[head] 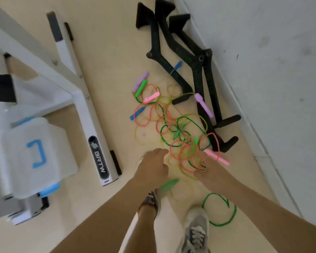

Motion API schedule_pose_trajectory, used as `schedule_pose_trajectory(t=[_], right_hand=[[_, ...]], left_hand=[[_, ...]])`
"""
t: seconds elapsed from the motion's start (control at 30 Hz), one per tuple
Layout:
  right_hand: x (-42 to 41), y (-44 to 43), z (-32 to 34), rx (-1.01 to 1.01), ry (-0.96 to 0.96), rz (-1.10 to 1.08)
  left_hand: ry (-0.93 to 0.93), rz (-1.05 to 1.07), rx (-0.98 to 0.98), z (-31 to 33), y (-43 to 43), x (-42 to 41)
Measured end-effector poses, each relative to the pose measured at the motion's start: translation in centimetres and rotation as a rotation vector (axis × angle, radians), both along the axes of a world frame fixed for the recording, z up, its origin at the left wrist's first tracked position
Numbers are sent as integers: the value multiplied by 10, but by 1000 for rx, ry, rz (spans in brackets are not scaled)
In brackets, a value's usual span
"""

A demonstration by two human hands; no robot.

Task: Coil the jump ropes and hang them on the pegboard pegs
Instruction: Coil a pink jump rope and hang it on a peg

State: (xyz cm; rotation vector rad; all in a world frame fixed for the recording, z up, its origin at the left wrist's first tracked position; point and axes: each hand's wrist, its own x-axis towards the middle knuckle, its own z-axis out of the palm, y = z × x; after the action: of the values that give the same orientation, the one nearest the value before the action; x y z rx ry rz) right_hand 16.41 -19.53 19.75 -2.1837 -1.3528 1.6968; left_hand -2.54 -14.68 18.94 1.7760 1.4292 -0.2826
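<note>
Several tangled pink, green and yellow plastic jump ropes lie on the beige floor by the wall, right hand gripping some loops, left hand curled on can't-tell-what, so I'd call this untangling, next up freeing one rope.

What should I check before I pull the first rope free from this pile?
1. Ropes separated: not ok; the jump ropes lie in one tangle.
2. Right hand grip: ok; it grips cords beside the pink handle.
3. Left hand grip: cannot tell; blurred, with a green handle just below it.
4. Snags: not ok; a purple handle and cords lie over the black frame.
5. Feet: not ok; a green loop lies beside the shoe.
6. Pegboard: cannot tell; not in view.
</note>
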Motion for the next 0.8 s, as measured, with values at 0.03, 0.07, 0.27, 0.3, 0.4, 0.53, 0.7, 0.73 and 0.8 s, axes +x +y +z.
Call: schedule_pose_trajectory(t=[0.03,0.07,0.27,0.3,0.4,0.53,0.7,0.73,0.8], right_hand=[[-4,10,-27,7,7,-15],[-7,19,-53,15,11,-21],[-25,69,-134,49,22,-48],[-28,76,-138,38,51,-101],[-34,87,-131,81,161,-288],[-55,112,-71,302,256,-323],[-74,142,51,356,345,-486],[-75,144,73,378,291,-496],[-74,143,113,397,249,-518]], left_hand=[[16,-50,13,-32,14,3],[45,-102,16,-62,27,6],[186,-148,-53,-199,90,41],[163,-113,-62,-206,95,44],[-179,258,-5,-174,105,40],[-741,490,-47,-42,123,18],[-1114,420,-149,126,153,10],[-1204,433,-196,157,161,13],[-1351,442,-293,217,174,20]])
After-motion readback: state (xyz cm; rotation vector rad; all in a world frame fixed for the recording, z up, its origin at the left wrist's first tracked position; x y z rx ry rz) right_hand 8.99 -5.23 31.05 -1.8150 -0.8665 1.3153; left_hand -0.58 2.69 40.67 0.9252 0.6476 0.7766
